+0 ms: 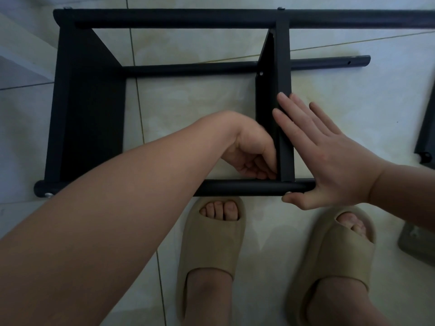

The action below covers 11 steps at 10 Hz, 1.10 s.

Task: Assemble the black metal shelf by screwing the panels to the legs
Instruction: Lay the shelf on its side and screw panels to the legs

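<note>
While you look straight down at the tiled floor (211, 95), the black metal shelf (70, 67) lies on its side in front of your feet, both in beige slides (211, 243). Its near leg (235, 187) runs across just beyond your toes, a far leg (164, 18) runs along the top of the view, and another leg (188, 67) lies on the floor between them. One panel (94, 128) joins the legs at the left end. A second panel (283, 67) stands across the frame to the right of the middle.

Your left hand (254, 158) reaches across from the lower left, with its fingers curled into the inner corner where the second panel meets the near leg. You cannot tell whether those fingers hold anything, because they hide the spot.

Your right hand (329, 161) is spread flat with straight fingers. Its fingertips (282, 100) lie against the second panel's outer edge, and its thumb is hooked under the near leg beside a small screw head (289, 192). Another screw head (48, 195) shows at the left end of the near leg.

A separate black metal piece (426, 137) lies at the right edge, well apart from the shelf. A grey object (416, 241) sits below it, too cut off to identify.
</note>
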{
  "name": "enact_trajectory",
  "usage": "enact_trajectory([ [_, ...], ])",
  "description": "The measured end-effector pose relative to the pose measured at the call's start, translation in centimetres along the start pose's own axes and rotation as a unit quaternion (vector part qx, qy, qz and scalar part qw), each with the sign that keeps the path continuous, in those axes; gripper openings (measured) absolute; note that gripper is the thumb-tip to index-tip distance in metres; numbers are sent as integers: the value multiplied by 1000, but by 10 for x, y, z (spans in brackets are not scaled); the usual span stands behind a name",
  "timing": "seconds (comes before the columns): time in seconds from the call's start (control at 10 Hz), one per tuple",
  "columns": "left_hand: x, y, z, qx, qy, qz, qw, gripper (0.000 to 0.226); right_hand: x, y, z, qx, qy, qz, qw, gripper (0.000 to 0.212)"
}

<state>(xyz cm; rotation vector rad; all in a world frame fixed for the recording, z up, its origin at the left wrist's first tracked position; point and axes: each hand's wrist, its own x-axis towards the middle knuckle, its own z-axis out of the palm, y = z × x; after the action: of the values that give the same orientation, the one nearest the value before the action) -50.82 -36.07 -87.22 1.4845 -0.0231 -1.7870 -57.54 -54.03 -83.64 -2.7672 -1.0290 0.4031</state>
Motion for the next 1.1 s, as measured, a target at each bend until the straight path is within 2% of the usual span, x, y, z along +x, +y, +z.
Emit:
enact_trajectory([
  [0.2, -2, -5, -5, -2, -12, -19, 1000, 13, 0, 0, 0, 0, 3, -1, 1000, 125],
  [0.4, -4, 0, -7, 54, -9, -42, 998, 8, 0, 0, 0, 0, 2, 1, 1000, 125],
  [0.9, -3, -5, -7, 17, -21, 1, 1000, 16, 0, -1, -1, -1, -4, 3, 1000, 126],
  [1.1, -4, -5, -7, 63, 10, -17, 998, 9, 0, 0, -1, -2, -3, 1, 1000, 126],
])
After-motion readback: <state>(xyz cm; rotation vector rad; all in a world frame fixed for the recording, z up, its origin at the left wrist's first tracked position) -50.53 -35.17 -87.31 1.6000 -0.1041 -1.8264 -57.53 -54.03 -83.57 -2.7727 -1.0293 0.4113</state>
